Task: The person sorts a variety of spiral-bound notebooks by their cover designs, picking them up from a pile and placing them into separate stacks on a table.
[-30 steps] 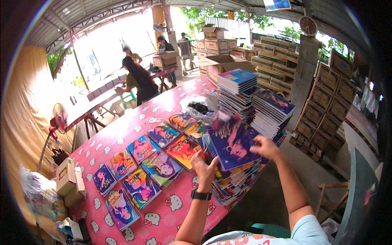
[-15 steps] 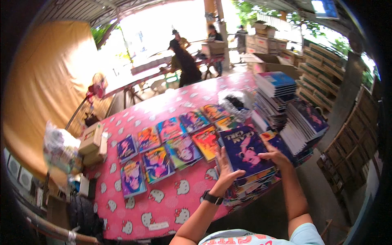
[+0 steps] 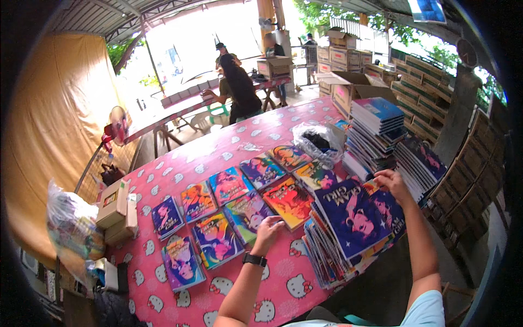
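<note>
Several notebooks lie in two rows on the pink table. My left hand [image 3: 268,233], with a dark band on its wrist, is over the near row, between a green-purple notebook [image 3: 249,213] and an orange-red notebook [image 3: 289,201]. Its fingers are drawn together, and I see nothing in them. A dark blue notebook with a pink figure [image 3: 351,218] rests askew on a stack of spiral notebooks [image 3: 324,253] at the near right. Beyond that stack, my right hand [image 3: 394,185] has its fingers pinched near another notebook's far edge; what they hold is unclear.
A tall pile of notebooks [image 3: 376,128] stands at the right, beside a clear plastic bag [image 3: 321,143]. Small cardboard boxes [image 3: 117,204] sit at the table's left edge. An open carton [image 3: 354,90] is at the far right. People [image 3: 239,90] are at a farther table.
Both hands have come off the dark blue notebook, which now lies tilted on the stack. My left hand moved left; my right hand moved farther away and to the right. The view shifted slightly.
</note>
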The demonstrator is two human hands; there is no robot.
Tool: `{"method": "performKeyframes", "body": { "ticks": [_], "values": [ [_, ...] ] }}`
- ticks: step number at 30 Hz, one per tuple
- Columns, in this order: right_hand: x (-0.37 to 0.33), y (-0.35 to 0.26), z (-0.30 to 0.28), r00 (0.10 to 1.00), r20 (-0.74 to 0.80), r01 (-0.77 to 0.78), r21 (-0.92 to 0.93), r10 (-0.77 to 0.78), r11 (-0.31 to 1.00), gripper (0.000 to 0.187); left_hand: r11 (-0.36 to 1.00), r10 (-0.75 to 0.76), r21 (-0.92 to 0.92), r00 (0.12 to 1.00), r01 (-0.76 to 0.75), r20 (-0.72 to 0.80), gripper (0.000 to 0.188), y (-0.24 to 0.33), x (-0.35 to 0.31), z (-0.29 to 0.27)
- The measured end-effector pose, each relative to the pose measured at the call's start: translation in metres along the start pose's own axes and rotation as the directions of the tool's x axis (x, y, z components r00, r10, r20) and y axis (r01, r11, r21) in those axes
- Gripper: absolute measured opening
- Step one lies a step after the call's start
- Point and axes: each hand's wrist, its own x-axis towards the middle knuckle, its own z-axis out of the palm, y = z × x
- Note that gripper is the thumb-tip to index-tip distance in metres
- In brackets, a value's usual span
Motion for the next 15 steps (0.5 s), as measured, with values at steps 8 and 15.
{"method": "performKeyframes", "body": {
  "ticks": [8, 15],
  "values": [
    [0.154, 0.143, 0.047, 0.961, 0.275, 0.192, -0.558, -0.038, 0.808, 0.024, 0.834, 0.377, 0.436, 0.926, -0.338, -0.003, 0.024, -0.012, 0.204, 0.02],
    [0.217, 0.18, 0.136, 0.966, 0.257, 0.192, -0.792, 0.032, 0.579, 0.04, 0.373, 0.037, 0.865, 0.926, 0.337, -0.377, 0.057, -0.021, 0.315, 0.04]
  ]
}}
